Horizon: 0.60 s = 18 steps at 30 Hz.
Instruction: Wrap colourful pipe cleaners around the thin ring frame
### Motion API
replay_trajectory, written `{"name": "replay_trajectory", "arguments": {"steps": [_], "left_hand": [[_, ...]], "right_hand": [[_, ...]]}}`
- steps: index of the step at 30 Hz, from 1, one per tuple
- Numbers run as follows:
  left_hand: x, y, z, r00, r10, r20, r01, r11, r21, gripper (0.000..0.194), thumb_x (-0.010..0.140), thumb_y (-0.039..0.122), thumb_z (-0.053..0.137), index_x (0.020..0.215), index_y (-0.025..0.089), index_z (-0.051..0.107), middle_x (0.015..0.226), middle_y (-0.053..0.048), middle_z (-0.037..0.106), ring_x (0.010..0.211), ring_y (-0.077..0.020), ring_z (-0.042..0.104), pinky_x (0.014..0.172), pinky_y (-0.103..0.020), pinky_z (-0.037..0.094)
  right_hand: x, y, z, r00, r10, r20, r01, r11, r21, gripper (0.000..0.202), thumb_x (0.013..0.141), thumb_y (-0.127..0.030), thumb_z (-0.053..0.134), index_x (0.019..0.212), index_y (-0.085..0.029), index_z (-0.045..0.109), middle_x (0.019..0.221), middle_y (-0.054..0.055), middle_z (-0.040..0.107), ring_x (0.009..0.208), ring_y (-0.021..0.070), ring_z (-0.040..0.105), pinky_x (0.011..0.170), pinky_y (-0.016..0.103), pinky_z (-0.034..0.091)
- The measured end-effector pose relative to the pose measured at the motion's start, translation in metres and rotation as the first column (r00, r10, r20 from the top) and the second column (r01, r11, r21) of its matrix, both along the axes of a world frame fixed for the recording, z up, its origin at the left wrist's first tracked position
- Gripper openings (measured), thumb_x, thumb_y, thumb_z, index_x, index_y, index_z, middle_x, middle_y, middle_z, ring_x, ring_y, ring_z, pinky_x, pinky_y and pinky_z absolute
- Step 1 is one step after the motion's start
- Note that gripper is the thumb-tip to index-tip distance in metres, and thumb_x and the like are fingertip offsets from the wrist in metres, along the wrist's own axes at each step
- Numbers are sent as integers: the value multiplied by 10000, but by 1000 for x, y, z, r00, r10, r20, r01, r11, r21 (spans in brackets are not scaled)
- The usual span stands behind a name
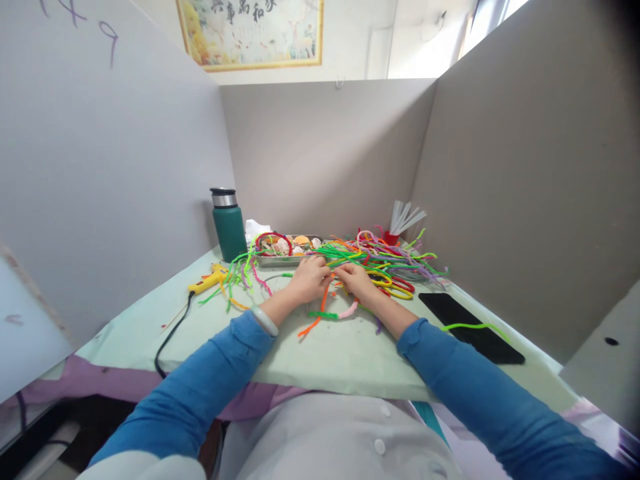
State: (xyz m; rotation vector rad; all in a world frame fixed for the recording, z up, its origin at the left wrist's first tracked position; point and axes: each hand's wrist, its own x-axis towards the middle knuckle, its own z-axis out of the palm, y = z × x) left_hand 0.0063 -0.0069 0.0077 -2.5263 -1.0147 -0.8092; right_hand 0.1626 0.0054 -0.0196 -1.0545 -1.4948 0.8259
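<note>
Two bare hands worked close together over the table (370,357), fingertips nearly meeting. Left hand (310,277): fingers curled and drawn together, pinching an orange stem (325,298). Right hand (356,280): thumb and forefinger pinched at the orange stem's upper end. Orange stem was fuzzy; its lower part hung from between the hands and sloped down to the table, passing by a green piece (323,315). A pink piece (349,310) joined the green one at its right, below the right hand. Exact contact points at the fingertips: too small to resolve.

Surroundings: pile of mixed-colour stems (400,277) beyond and right of the hands; metal tray (280,261) of shells (301,240) behind them. Green bottle (229,227) stood upright left of the tray. Yellow glue gun (210,279) lay left of the hands, near loose stems, black cord (173,333) trailing toward the near edge. Far right: red cup (391,238) holding white sticks (407,220). Black pad (470,327) lay flat at right, lime stem (475,326) across it.
</note>
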Motion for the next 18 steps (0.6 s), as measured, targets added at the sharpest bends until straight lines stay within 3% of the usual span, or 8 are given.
{"name": "replay_trajectory", "arguments": {"steps": [5, 9, 11, 13, 15, 18], "left_hand": [[-6, 12, 4, 970, 55, 236, -37, 996, -80, 267, 818, 303, 454, 644, 156, 594, 733, -44, 530, 745, -149, 483, 682, -270, 370], [-18, 18, 7, 926, 235, 294, -210, 971, -114, 334, 805, 340, 450, 578, 150, 603, 687, -61, 533, 736, -176, 496, 711, -303, 381], [-24, 22, 7, 892, 305, 333, -291, 952, -92, 251, 778, 292, 481, 648, 152, 645, 832, -92, 573, 860, -216, 501, 789, -341, 376], [-28, 24, 6, 868, 335, 366, -338, 939, -59, 207, 731, 258, 546, 883, 184, 666, 1036, -109, 559, 988, -256, 469, 853, -386, 356], [-29, 24, 6, 874, 326, 359, -324, 944, -69, 341, 716, 268, 574, 1049, 207, 618, 1107, -110, 548, 1029, -264, 457, 877, -399, 350], [-23, 19, 7, 951, 173, 256, -126, 974, -190, 307, 772, 312, 515, 1028, 189, 630, 980, -78, 625, 939, -211, 519, 848, -328, 385]], "right_hand": [[1, -3, 2, 1000, 19, 3, -19, 1000, -7, 229, 639, -384, 577, 593, -164, 532, 414, -57, 372, 420, 76, 318, 406, 211, 242], [1, -6, 2, 997, 68, 23, -68, 998, -4, 248, 660, -397, 570, 591, -168, 507, 413, -71, 339, 397, 62, 273, 389, 204, 206], [1, -6, 2, 996, 81, 32, -81, 997, -3, 252, 674, -401, 561, 597, -169, 500, 411, -73, 337, 391, 60, 265, 387, 202, 198], [0, -7, 2, 996, 80, 30, -80, 997, -1, 257, 680, -407, 556, 600, -172, 492, 406, -75, 336, 388, 59, 262, 386, 202, 196], [0, -7, 1, 997, 77, 23, -77, 997, 2, 260, 679, -412, 556, 601, -174, 488, 403, -76, 335, 387, 60, 261, 385, 203, 196], [0, -7, 1, 997, 77, 18, -77, 997, -1, 259, 672, -413, 560, 605, -172, 495, 397, -78, 333, 384, 61, 263, 384, 205, 196]]}}
